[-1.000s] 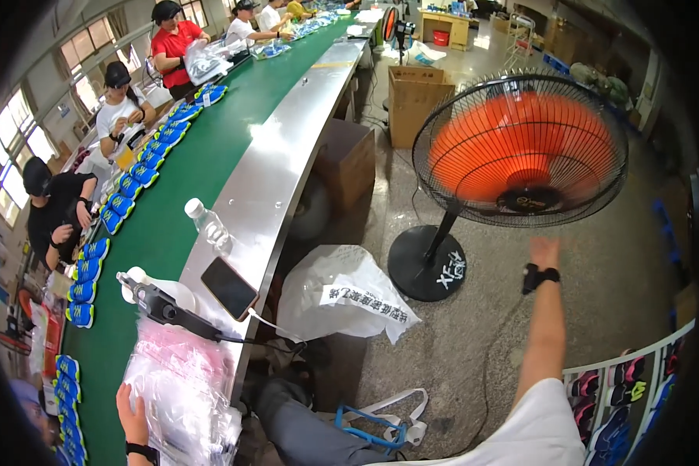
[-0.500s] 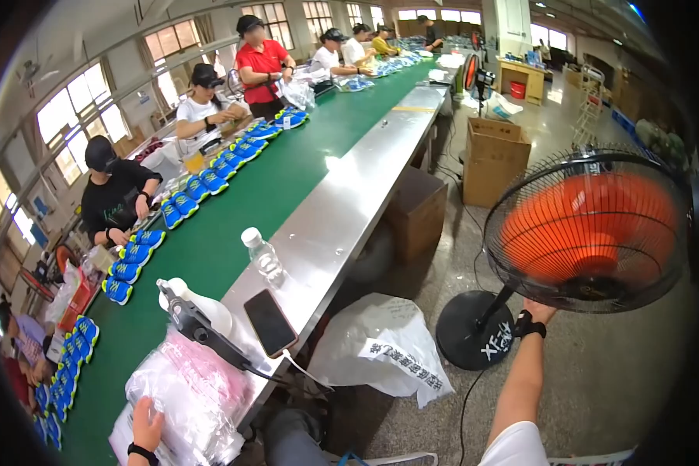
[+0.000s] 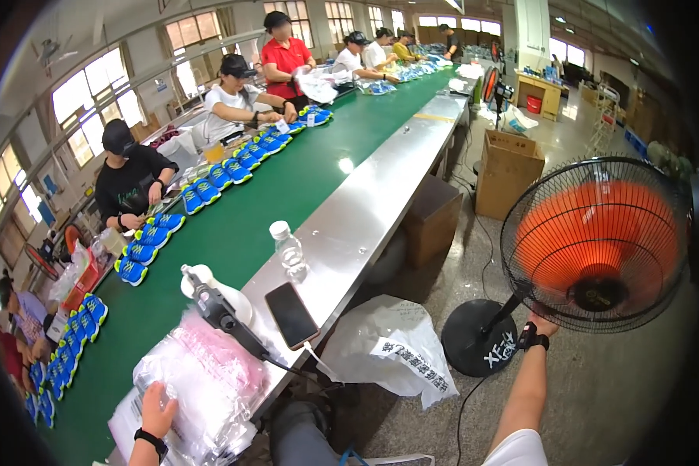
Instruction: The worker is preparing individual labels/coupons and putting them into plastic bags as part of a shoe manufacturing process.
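Note:
My left hand (image 3: 158, 412) lies on a pile of clear and pinkish plastic bags (image 3: 210, 373), thumb and fingers apart. At the right, my right hand (image 3: 542, 324) reaches to the lower edge of a black standing fan (image 3: 598, 241) with orange blades. Its fingertips are hidden by the guard, so I cannot see whether they grip it. Beside the bags are a black handheld tool with a cord (image 3: 224, 317) and a white rounded container (image 3: 229, 299). A phone (image 3: 291, 314) with a white cable and a clear bottle (image 3: 289, 250) stand on the metal table edge.
Blue sneakers (image 3: 198, 196) line the far side of the green conveyor belt (image 3: 287, 179), where several co-workers handle them. The fan's round base (image 3: 478, 338), a white plastic sack (image 3: 388, 342) and cardboard boxes (image 3: 509, 175) are on the floor to the right.
The fan head has tilted, its front facing me more. The whole view has shifted slightly. My left hand stays on the bags. A co-worker in white now reaches to the sneakers.

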The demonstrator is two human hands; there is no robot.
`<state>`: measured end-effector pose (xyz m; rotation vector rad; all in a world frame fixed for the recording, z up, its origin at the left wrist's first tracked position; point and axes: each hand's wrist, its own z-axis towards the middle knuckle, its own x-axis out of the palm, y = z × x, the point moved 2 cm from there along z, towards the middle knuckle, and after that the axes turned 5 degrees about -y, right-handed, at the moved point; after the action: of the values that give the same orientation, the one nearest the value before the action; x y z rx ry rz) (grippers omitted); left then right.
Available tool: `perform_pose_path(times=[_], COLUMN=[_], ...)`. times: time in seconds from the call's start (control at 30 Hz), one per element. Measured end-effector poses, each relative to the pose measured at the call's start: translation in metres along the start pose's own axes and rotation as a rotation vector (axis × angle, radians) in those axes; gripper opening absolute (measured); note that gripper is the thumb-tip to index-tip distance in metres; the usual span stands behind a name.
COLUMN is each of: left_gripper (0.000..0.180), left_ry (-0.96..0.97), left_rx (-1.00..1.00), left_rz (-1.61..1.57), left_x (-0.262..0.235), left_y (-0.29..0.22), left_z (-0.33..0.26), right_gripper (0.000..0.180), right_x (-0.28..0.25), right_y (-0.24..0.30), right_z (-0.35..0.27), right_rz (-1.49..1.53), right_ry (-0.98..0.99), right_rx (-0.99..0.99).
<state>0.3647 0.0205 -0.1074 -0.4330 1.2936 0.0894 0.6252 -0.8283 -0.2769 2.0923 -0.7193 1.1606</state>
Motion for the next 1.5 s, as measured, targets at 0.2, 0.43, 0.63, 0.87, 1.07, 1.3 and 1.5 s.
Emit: perform_pose_path(times=[0.2,0.43,0.63,0.87,1.07,1.3,1.5], left_gripper=[0.052,0.055,0.059,0.062,0.062,0.062,0.064], left_ry=[0.008,-0.051,-0.04,-0.059,-0.054,-0.038,-0.023], left_rx=[-0.002,0.041,0.035,0.076,0.06,0.058,0.051], left_rz=[-0.025,-0.008,0.03,0.04,0.061,0.061,0.049], left_x=[-0.002,0.001,0.007,0.009,0.009,0.009,0.005], left_y=[-0.005,-0.011,-0.011,-0.012,-0.011,-0.012,-0.015], left_z=[-0.002,-0.002,-0.004,-0.006,-0.009,-0.005,-0.009], right_gripper=[0.049,0.045,0.041,0.047,0.041,0.047,0.065], right_x=[-0.012,-0.026,-0.017,-0.05,-0.051,-0.054,-0.039], right_y=[0.008,0.013,0.01,0.016,0.01,0.02,0.034], right_z=[-0.007,0.01,-0.016,0.021,0.016,0.014,-0.018], right_rz=[-0.059,-0.092,-0.079,-0.061,-0.089,-0.193,-0.329], right_ry=[-0.014,-0.122,-0.325,-0.302,-0.151,-0.168,-0.128], right_rx=[-0.015,-0.036,-0.054,-0.039,-0.001,0.081,0.016])
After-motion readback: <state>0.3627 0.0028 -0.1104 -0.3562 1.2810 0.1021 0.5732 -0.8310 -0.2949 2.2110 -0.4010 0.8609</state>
